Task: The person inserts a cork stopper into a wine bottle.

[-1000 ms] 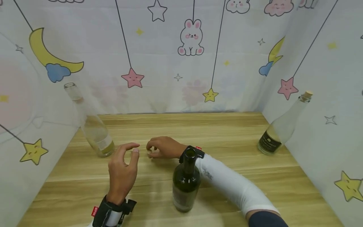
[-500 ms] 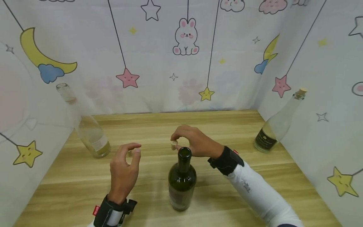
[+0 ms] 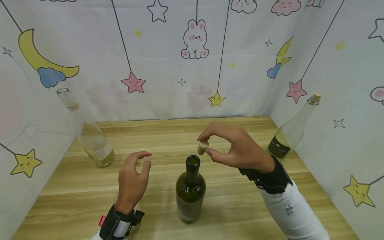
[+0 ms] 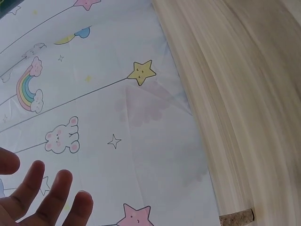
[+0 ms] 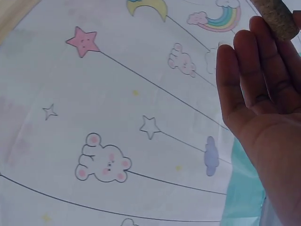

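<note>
Pinching tan cylindrical cork [image 3: 202, 149], right hand [image 3: 237, 145] is nearer upright dark-green glass bottle [image 3: 190, 195]; cork tilts slightly, head view puts it upper-right of mouth. Left hand [image 3: 133, 178]: thumb, fingers apart.

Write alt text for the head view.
The right hand pinches a cork near the mouth of a green bottle on a table. The left hand holds nothing; a clear bottle stands at left, a corked clear bottle at right.
</note>
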`<state>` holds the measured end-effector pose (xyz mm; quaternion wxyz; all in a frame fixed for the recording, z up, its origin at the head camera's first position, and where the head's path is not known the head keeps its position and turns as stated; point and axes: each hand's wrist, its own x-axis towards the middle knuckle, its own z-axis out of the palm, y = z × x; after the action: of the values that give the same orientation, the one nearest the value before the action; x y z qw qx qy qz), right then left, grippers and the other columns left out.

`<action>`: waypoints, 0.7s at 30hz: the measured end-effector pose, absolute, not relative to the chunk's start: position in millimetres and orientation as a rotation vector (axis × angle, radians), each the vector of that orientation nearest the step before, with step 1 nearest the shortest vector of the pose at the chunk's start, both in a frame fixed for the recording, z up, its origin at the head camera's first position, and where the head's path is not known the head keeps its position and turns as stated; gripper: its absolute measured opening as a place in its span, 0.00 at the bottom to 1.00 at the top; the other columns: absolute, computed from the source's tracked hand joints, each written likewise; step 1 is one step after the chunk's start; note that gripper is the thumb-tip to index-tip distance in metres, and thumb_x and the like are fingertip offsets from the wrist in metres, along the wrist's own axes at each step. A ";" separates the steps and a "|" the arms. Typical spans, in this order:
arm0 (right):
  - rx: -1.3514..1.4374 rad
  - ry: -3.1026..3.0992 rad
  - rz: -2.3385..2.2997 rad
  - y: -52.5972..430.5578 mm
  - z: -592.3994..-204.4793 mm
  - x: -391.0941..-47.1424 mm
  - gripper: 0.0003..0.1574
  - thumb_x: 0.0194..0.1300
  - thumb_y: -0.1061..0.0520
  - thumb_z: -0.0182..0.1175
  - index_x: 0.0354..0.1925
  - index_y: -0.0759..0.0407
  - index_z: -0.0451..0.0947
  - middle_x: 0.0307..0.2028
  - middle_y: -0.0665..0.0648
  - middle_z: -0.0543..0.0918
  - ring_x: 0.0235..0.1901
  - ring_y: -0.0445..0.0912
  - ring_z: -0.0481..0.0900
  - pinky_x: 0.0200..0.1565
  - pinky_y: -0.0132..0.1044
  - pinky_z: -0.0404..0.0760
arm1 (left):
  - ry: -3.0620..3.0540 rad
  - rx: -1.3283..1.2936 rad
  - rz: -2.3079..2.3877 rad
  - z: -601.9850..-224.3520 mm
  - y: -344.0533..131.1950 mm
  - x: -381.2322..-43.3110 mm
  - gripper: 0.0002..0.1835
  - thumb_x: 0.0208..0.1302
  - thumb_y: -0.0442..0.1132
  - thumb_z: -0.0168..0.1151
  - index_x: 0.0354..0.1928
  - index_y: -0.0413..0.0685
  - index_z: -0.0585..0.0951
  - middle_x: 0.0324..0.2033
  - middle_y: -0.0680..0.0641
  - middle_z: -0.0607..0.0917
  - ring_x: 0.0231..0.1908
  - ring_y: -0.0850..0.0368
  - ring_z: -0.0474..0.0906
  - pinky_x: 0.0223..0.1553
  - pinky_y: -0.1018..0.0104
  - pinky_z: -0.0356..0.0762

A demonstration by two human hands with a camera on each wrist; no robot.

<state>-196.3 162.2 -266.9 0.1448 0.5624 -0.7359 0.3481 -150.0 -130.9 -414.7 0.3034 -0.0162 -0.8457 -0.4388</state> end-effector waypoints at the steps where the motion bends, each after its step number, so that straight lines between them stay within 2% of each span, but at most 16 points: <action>1: 1.622 -2.102 1.020 162.3 -261.3 -192.3 0.14 0.59 0.64 0.65 0.46 0.64 0.82 0.41 0.54 0.85 0.42 0.44 0.81 0.47 0.36 0.80 | -2.247 -0.045 -1.164 -414.6 -130.7 -149.9 0.09 0.69 0.34 0.60 0.47 0.44 0.84 0.48 0.41 0.85 0.53 0.43 0.80 0.52 0.39 0.74; 4: 1.647 -2.020 1.060 159.2 -246.2 -182.2 0.13 0.64 0.59 0.63 0.45 0.65 0.81 0.40 0.56 0.84 0.41 0.45 0.80 0.46 0.36 0.79 | -2.257 -0.051 -1.166 -414.2 -129.7 -149.3 0.09 0.69 0.34 0.60 0.47 0.43 0.84 0.48 0.41 0.85 0.53 0.42 0.79 0.52 0.39 0.74; 7: 1.696 -1.915 1.074 152.9 -235.1 -174.3 0.15 0.69 0.54 0.59 0.43 0.67 0.81 0.38 0.57 0.84 0.38 0.46 0.80 0.44 0.35 0.78 | -2.254 -0.059 -1.166 -413.9 -128.9 -149.3 0.09 0.70 0.34 0.60 0.47 0.43 0.84 0.47 0.41 0.85 0.53 0.42 0.79 0.51 0.39 0.74; 12: 1.774 -1.804 1.085 143.4 -227.8 -166.3 0.15 0.70 0.54 0.57 0.41 0.67 0.80 0.35 0.57 0.83 0.36 0.47 0.80 0.42 0.36 0.79 | -2.244 -0.084 -1.168 -414.3 -127.2 -149.4 0.08 0.69 0.34 0.60 0.47 0.43 0.84 0.47 0.42 0.86 0.52 0.43 0.80 0.51 0.40 0.74; 21: 1.807 -1.840 1.114 140.3 -232.9 -165.7 0.15 0.71 0.53 0.57 0.42 0.65 0.80 0.36 0.57 0.84 0.38 0.47 0.80 0.42 0.37 0.80 | -2.247 -0.118 -1.174 -413.2 -123.9 -149.4 0.08 0.69 0.33 0.61 0.46 0.43 0.85 0.47 0.42 0.86 0.52 0.44 0.80 0.52 0.40 0.74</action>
<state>-165.7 140.3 -232.9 0.1655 0.6343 -0.6461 0.3910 -149.4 -123.9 -413.2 0.2973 -0.0443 -0.8453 -0.4417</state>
